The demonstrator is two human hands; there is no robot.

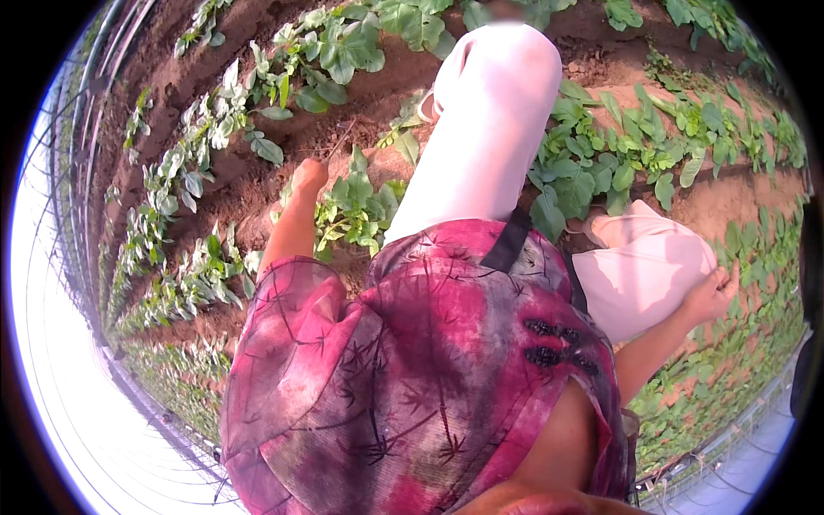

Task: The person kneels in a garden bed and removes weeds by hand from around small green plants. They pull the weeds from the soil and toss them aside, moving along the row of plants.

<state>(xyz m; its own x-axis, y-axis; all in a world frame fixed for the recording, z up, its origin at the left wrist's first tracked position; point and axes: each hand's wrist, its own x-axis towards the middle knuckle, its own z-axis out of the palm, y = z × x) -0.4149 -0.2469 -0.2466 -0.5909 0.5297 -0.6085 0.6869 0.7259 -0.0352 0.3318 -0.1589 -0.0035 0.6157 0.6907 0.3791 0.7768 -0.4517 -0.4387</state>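
My left hand (310,175) is low over the soil at the left, its fingers curled around the near end of a thin, dark stick-like tool (343,137). The tool's far end reaches the brown soil, and its exact kind is unclear. Just right of that hand grows a leafy green plant (357,203). My right hand (711,295) is beside my bent knee in pale trousers (644,270), fingers partly bent and apart. Nothing shows in it.
Rows of leafy crops (170,193) run along soil ridges on the left, with more leafy plants (592,161) between my legs. Metal frame pipes (90,84) line the left edge. My other leg (483,129) extends forward across the furrow.
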